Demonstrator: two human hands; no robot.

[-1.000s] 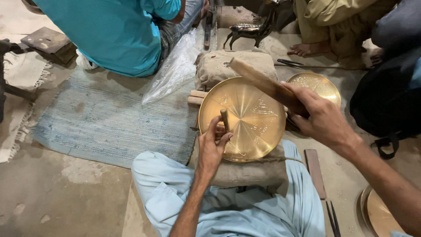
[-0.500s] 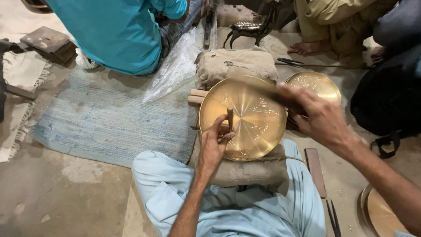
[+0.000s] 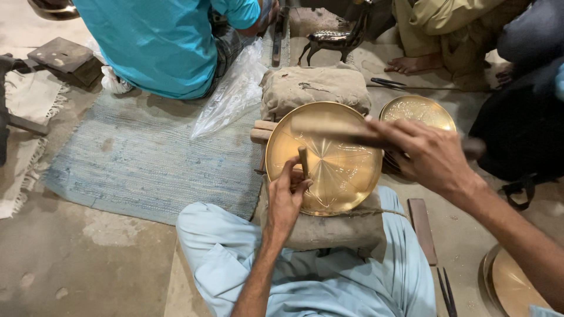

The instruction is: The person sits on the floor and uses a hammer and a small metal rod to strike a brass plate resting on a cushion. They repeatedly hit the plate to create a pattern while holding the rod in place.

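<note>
The left hand (image 3: pixel 288 196) pinches a short punch (image 3: pixel 304 159) upright, its tip on the brass plate (image 3: pixel 341 170) lying on a cloth pad (image 3: pixel 329 229) just past the fingertips. The right hand (image 3: pixel 432 155) curls shut around a blurred wooden mallet (image 3: pixel 329 130) above the plate.

Soft even light, motion-blurred mallet (image 3: pixel 335 130)

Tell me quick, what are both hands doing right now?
Left hand: closed on a small punch tool standing on the brass plate.
Right hand: closed on a blurred wooden mallet.
</note>
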